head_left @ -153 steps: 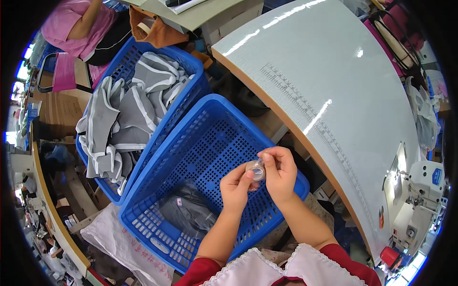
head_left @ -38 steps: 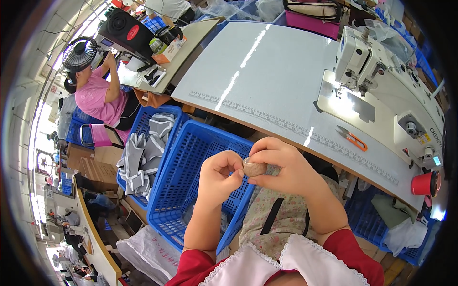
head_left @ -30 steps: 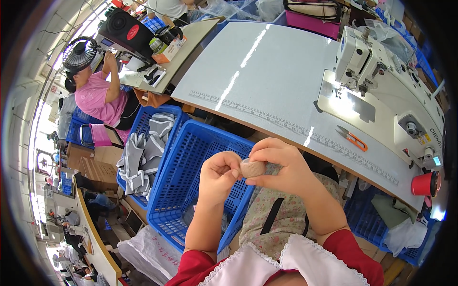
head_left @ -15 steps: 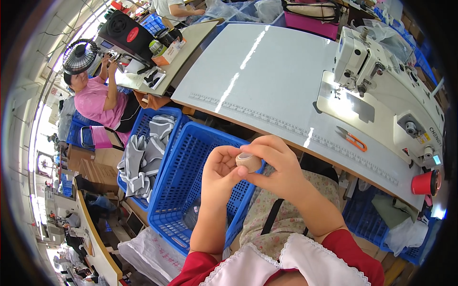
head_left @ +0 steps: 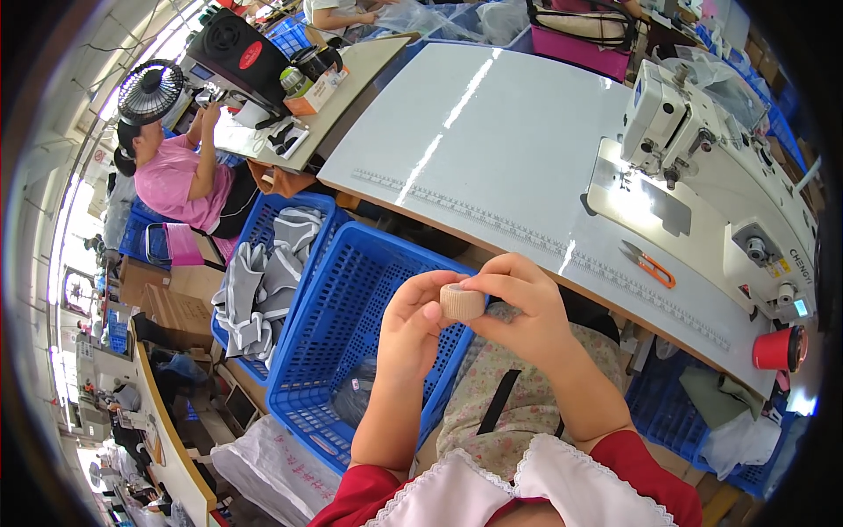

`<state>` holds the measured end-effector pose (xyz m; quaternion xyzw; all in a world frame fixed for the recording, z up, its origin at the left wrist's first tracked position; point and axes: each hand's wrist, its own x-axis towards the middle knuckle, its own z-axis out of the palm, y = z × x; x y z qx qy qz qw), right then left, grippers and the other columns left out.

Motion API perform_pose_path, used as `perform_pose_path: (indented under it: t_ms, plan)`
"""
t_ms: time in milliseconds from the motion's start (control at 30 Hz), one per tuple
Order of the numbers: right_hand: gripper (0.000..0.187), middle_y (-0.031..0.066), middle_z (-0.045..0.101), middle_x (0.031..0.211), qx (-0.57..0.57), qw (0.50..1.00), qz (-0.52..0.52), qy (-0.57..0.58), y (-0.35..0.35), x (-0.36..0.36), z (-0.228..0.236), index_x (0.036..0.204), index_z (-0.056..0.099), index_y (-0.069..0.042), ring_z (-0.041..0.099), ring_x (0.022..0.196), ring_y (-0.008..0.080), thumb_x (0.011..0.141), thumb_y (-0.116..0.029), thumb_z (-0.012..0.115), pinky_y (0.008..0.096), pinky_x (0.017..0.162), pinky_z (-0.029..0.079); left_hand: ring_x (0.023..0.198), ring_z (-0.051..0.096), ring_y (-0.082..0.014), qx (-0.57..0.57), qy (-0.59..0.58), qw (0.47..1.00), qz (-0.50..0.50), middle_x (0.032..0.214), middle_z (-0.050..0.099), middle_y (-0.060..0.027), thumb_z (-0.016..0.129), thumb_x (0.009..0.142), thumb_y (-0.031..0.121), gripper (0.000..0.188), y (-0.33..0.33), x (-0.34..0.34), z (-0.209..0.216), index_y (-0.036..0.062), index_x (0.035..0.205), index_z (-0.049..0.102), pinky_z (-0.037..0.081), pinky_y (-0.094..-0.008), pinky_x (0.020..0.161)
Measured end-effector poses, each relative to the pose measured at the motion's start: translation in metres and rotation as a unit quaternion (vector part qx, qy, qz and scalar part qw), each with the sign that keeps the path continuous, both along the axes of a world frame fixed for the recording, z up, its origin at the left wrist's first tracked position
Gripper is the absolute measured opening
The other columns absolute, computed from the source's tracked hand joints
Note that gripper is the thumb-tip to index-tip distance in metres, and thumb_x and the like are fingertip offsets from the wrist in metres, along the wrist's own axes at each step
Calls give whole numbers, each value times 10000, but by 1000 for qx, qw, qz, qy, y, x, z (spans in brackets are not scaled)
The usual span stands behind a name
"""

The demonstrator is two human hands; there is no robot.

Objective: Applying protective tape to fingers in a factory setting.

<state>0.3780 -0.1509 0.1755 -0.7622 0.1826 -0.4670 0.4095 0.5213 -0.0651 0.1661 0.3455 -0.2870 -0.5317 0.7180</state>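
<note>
Both hands hold a small beige roll of tape (head_left: 462,305) with a ribbed outer surface, in front of my body and over the edge of a blue basket. My left hand (head_left: 409,329) pinches it from the left, thumb up against its side. From the right, my right hand (head_left: 529,314) grips the roll between thumb and fingers, with the fingertips at its top rim. Its hollow middle is mostly turned out of sight.
Below the hands stands the blue plastic basket (head_left: 303,386) with a clear bag inside. A second basket holds grey-white fabric pieces (head_left: 270,285). On the white table (head_left: 492,132) are orange thread snips (head_left: 648,263), a sewing machine (head_left: 702,158) and a red cup (head_left: 776,349). A co-worker in pink (head_left: 180,176) sits at left.
The roll has been turned in my fingers, so its ribbed outside faces up more and its hole shows less. The co-worker's head has turned toward the bench.
</note>
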Motion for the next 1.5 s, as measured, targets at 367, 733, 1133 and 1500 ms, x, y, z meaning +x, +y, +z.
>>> perform_pose_path:
  t_ms: [367, 733, 1133, 1500]
  plan:
    - [422, 81, 568, 1047, 32, 996, 86, -21, 2, -3, 0, 1031, 654, -64, 578, 914, 190, 636, -84, 803, 303, 743, 483, 972, 636, -238, -17, -76, 997, -2, 1090, 634, -191, 649, 852, 162, 475, 8, 8, 2, -102, 1223, 516, 512, -335, 843]
    - [379, 83, 603, 1006, -29, 999, 3, -38, 7, 6, -1, 988, 660, -58, 597, 893, 227, 637, -94, 798, 312, 718, 503, 940, 650, -286, 20, 62, 996, -59, 1090, 613, -231, 468, 910, 235, 475, 2, 11, -7, -133, 1211, 484, 549, -372, 809]
    - [379, 100, 609, 1033, -11, 999, -12, -46, 12, 10, 4, 993, 638, -48, 592, 930, 268, 636, -45, 767, 347, 803, 496, 1041, 614, -319, -42, 66, 995, -58, 1129, 592, -216, 524, 921, 187, 387, 7, 8, -4, -62, 1212, 470, 531, -372, 859]
    - [370, 115, 627, 1040, 30, 999, 22, -23, 9, 3, -5, 1001, 634, -36, 621, 956, 255, 658, -26, 771, 336, 825, 511, 1072, 577, -242, -41, -82, 991, 96, 1174, 558, -196, 571, 900, 109, 244, 11, -3, 4, -13, 1095, 491, 511, -352, 871]
